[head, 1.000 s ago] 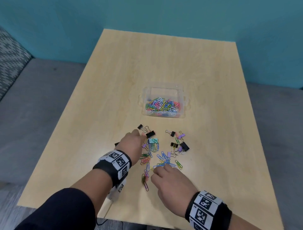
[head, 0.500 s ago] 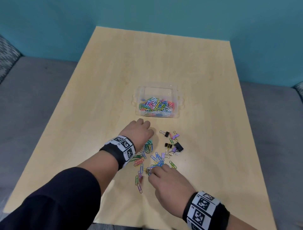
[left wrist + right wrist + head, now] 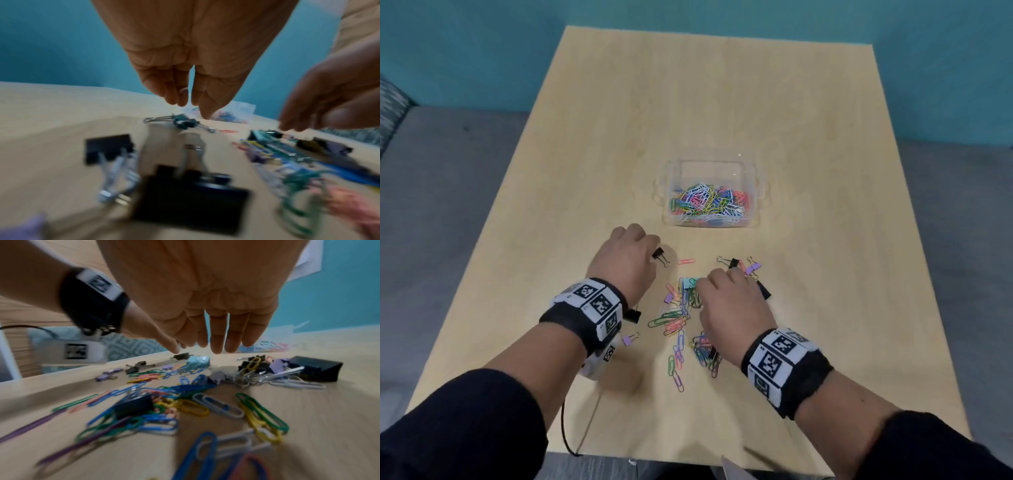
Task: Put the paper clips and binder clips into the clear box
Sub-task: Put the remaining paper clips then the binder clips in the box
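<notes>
The clear box (image 3: 756, 192) stands mid-table with several coloured paper clips in it. In front of it lies a loose pile of paper clips (image 3: 681, 322) mixed with binder clips. My left hand (image 3: 652, 248) hovers left of the pile with its fingers hanging straight (image 3: 189, 105), just above a small black binder clip (image 3: 661, 257) (image 3: 182, 122) that lies on the table; it holds nothing. My right hand (image 3: 709, 279) reaches over the pile, fingers straight (image 3: 205, 348), its tips over a light blue binder clip (image 3: 690, 282) (image 3: 197, 361).
More binder clips lie right of my right hand (image 3: 732, 263) and near my left wrist (image 3: 633, 315). A lone pink paper clip (image 3: 686, 262) lies between the hands. The wooden table (image 3: 688, 102) ends at a teal wall; a cable (image 3: 566, 428) hangs off its near edge.
My left hand has drawn out of the pile to its left side, above the black binder clip. My right hand has moved forward from the pile's near end to the light blue binder clip.
</notes>
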Demonstrator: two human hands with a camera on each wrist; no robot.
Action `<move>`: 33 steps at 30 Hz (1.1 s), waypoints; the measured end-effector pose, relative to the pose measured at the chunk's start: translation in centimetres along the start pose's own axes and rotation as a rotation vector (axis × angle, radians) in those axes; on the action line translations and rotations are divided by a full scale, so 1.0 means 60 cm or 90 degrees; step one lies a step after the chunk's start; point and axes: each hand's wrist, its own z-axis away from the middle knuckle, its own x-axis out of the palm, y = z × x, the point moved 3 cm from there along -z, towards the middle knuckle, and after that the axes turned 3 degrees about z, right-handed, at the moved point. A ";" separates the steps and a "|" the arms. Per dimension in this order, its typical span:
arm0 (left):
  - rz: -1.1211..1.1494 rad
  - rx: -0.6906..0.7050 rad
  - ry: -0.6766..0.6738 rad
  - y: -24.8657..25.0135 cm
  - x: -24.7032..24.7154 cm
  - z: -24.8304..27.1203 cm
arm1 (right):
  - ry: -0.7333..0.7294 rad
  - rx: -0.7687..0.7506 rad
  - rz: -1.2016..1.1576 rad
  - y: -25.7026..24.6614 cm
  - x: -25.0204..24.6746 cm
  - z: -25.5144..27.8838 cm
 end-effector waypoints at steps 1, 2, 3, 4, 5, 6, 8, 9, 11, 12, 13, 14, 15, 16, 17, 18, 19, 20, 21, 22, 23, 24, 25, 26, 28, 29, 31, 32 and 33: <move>0.016 0.010 0.002 0.009 0.003 0.005 | 0.003 0.026 0.003 0.006 -0.001 -0.012; 0.034 0.025 -0.004 0.020 0.008 0.010 | 0.001 0.044 0.006 0.011 0.000 -0.024; 0.049 0.043 -0.011 0.033 0.014 0.016 | -0.008 0.054 0.007 0.015 0.000 -0.035; 0.063 0.060 -0.023 0.046 0.020 0.019 | -0.019 0.056 0.012 0.017 0.001 -0.045; 0.070 0.072 -0.038 0.059 0.027 0.020 | -0.029 0.050 0.020 0.017 0.003 -0.053; 0.071 0.072 -0.057 0.069 0.033 0.019 | -0.035 0.040 0.030 0.016 0.004 -0.059; 0.076 0.055 -0.079 0.079 0.044 0.014 | -0.036 0.020 0.040 0.014 0.007 -0.065; 0.083 0.045 -0.085 0.080 0.047 0.012 | -0.033 0.015 0.040 0.014 0.007 -0.066; 0.101 0.026 -0.088 0.080 0.051 0.011 | -0.029 0.010 0.028 0.014 0.007 -0.068; 0.115 0.016 -0.086 0.080 0.052 0.011 | -0.028 0.009 0.019 0.015 0.007 -0.069; 0.127 0.008 -0.084 0.080 0.051 0.012 | -0.029 0.010 0.011 0.016 0.007 -0.069; 0.137 0.002 -0.084 0.080 0.051 0.012 | -0.032 0.012 0.002 0.017 0.007 -0.069; 0.148 -0.003 -0.084 0.081 0.050 0.013 | -0.038 0.015 -0.006 0.017 0.007 -0.069; 0.158 -0.009 -0.086 0.082 0.050 0.014 | -0.044 0.022 -0.017 0.019 0.008 -0.069; 0.166 -0.014 -0.087 0.084 0.050 0.014 | -0.048 0.029 -0.027 0.020 0.007 -0.068; 0.174 -0.018 -0.088 0.086 0.050 0.015 | -0.051 0.034 -0.031 0.022 0.007 -0.067; 0.181 -0.023 -0.087 0.087 0.051 0.016 | -0.055 0.037 -0.030 0.023 0.006 -0.066; 0.190 -0.028 -0.086 0.089 0.051 0.016 | -0.059 0.039 -0.026 0.024 0.006 -0.066; 0.200 -0.029 -0.084 0.090 0.052 0.017 | -0.060 0.042 -0.021 0.025 0.006 -0.065; 0.206 -0.023 -0.086 0.092 0.053 0.018 | -0.062 0.046 -0.017 0.027 0.006 -0.064; 0.207 -0.013 -0.093 0.094 0.054 0.019 | -0.061 0.049 -0.015 0.028 0.006 -0.062; 0.203 -0.003 -0.107 0.096 0.055 0.020 | -0.059 0.051 -0.016 0.030 0.007 -0.061; 0.199 0.005 -0.122 0.097 0.056 0.020 | -0.056 0.051 -0.019 0.032 0.007 -0.059; 0.196 0.010 -0.134 0.098 0.056 0.020 | -0.054 0.049 -0.023 0.035 0.008 -0.057; 0.200 0.007 -0.148 0.097 0.054 0.022 | -0.041 0.049 -0.036 0.040 0.006 -0.052; 0.202 0.006 -0.152 0.097 0.053 0.024 | -0.026 0.054 -0.044 0.045 0.004 -0.048; 0.193 0.012 -0.152 0.099 0.050 0.030 | 0.014 0.072 -0.068 0.057 -0.002 -0.038; 0.185 0.018 -0.148 0.099 0.047 0.034 | 0.034 0.082 -0.081 0.064 -0.004 -0.032; 0.181 0.022 -0.142 0.100 0.043 0.038 | 0.049 0.091 -0.089 0.071 -0.005 -0.026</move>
